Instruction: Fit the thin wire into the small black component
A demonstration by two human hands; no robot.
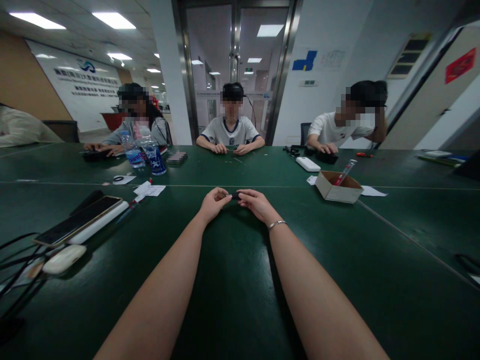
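Note:
Both my forearms stretch out over the dark green table [232,280]. My left hand [213,202] and my right hand [255,202] meet at the middle of the table, fingers pinched together. Between the fingertips sits a small dark object [235,196], held from both sides just above the tabletop. It is too small to tell what it is. A thin bracelet [276,224] circles my right wrist.
A small cardboard box [338,187] with a tube in it stands to the right. A phone on a white slab [80,220], a white case [63,259] and cables lie at the left. Water bottles [153,156] and paper slips sit farther back. Three people sit at the far side.

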